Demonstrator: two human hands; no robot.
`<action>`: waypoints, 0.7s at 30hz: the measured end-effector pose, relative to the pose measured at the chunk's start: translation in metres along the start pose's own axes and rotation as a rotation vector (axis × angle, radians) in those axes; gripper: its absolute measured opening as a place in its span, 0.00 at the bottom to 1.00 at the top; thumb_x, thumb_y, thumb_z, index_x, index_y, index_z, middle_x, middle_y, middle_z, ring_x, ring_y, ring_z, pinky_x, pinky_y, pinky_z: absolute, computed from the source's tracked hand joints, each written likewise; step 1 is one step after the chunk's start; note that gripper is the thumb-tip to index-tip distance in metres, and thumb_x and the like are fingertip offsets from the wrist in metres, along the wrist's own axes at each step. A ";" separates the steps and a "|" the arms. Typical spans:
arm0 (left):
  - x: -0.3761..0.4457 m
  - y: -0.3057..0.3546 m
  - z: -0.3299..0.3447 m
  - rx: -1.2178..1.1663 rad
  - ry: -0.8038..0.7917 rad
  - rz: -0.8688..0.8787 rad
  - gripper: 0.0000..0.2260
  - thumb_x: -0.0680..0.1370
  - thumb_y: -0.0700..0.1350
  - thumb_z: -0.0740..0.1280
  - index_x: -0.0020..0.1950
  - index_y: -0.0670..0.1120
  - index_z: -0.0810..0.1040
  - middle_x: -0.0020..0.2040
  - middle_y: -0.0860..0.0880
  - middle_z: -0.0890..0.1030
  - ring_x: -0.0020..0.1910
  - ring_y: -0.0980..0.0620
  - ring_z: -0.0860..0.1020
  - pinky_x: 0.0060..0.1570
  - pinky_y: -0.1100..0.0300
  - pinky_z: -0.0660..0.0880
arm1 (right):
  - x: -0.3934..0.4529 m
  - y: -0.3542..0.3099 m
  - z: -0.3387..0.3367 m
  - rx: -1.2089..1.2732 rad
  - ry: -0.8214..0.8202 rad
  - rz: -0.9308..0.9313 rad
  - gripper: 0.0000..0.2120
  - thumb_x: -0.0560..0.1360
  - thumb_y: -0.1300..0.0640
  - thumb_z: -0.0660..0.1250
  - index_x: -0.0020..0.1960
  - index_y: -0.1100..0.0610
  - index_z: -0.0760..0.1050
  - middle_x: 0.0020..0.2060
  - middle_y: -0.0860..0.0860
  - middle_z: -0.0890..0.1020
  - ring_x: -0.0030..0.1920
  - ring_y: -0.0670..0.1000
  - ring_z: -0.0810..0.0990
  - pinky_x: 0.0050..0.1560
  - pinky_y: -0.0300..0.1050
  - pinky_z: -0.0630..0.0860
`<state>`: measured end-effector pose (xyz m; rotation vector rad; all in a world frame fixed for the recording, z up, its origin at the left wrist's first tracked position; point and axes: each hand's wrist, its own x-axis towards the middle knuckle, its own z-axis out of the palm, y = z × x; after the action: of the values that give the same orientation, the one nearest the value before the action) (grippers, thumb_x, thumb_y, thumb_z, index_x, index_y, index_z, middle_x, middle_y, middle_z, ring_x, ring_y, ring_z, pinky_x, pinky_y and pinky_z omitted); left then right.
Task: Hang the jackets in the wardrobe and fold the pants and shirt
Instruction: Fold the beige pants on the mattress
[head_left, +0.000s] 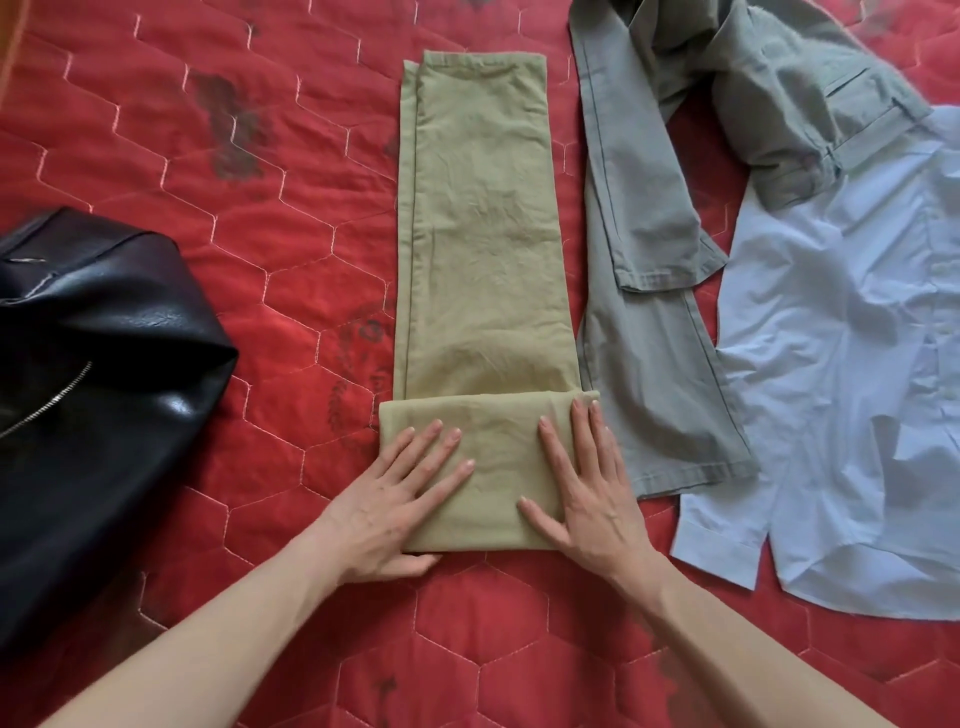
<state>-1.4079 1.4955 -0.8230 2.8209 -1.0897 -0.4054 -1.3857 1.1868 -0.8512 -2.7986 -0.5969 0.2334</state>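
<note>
While both palms are lying flat, the left hand (402, 501) and right hand (587, 491) are pressing spread fingers onto the khaki pants' (480, 249) folded near end on the red quilt (208, 156); being soft and light, they're best gripped at the fold's corners

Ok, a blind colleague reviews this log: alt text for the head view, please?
Both hands, left hand and right hand, press flat on the folded near end of khaki pants on a red quilt. Black leather jacket left; grey pants and pale blue shirt right.
</note>
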 end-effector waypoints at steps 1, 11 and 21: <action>0.001 0.009 -0.004 0.025 -0.030 -0.035 0.51 0.71 0.66 0.69 0.85 0.43 0.54 0.84 0.34 0.50 0.83 0.32 0.49 0.80 0.35 0.52 | -0.003 0.003 -0.002 -0.027 -0.019 -0.042 0.47 0.78 0.28 0.61 0.85 0.54 0.51 0.84 0.62 0.46 0.84 0.65 0.46 0.82 0.63 0.51; 0.031 0.084 -0.007 0.073 -0.207 -0.475 0.39 0.78 0.40 0.57 0.84 0.42 0.39 0.82 0.30 0.49 0.80 0.26 0.50 0.71 0.25 0.61 | -0.039 -0.004 -0.029 -0.154 -0.185 -0.125 0.49 0.65 0.56 0.67 0.84 0.61 0.57 0.83 0.65 0.51 0.82 0.70 0.52 0.75 0.65 0.68; 0.013 0.075 -0.046 -0.129 -0.489 -0.386 0.43 0.74 0.31 0.56 0.85 0.45 0.39 0.84 0.36 0.36 0.82 0.33 0.35 0.79 0.32 0.42 | -0.063 -0.019 -0.063 -0.095 -0.064 -0.155 0.32 0.70 0.65 0.62 0.74 0.57 0.76 0.74 0.59 0.75 0.70 0.60 0.79 0.58 0.50 0.83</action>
<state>-1.4343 1.4302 -0.7684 2.8768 -0.5244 -1.1990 -1.4363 1.1623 -0.7793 -2.8255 -0.8568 0.2699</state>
